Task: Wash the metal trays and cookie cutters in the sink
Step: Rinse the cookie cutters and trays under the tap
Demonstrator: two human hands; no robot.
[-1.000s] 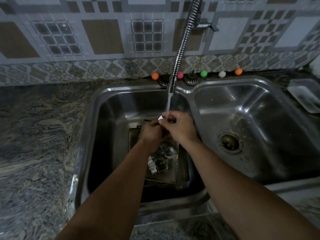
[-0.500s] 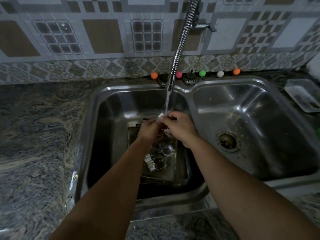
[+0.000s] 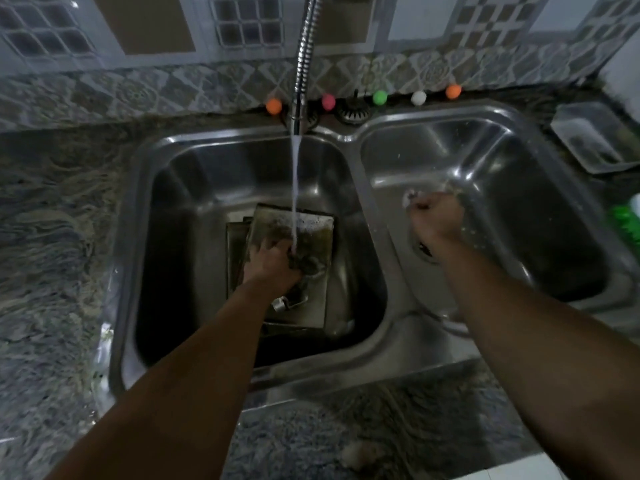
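Observation:
Stacked metal trays (image 3: pixel 320 221) lie in the left basin under running water (image 3: pixel 295 174). My left hand (image 3: pixel 272 263) reaches down onto the top tray, fingers curled round a dark cookie cutter (image 3: pixel 306 259) right where the stream lands. Another shiny cookie cutter (image 3: pixel 289 303) lies on the tray beside my wrist. My right hand (image 3: pixel 434 220) hovers over the right basin (image 3: pixel 519 188), pinching a small shiny cookie cutter (image 3: pixel 411 195) at its fingertips. The tray's surface looks murky and soapy.
The flexible tap (image 3: pixel 304 60) hangs over the left basin. Coloured balls (image 3: pixel 380 97) line the back ledge. The drain (image 3: pixel 425 250) sits under my right wrist. A clear container (image 3: pixel 588 136) and a green bottle (image 3: pixel 627 225) stand on the right counter.
My hands were together under the tap on one cutter. Now my right hand has carried it over the right basin, and my left hand has dropped onto the tray.

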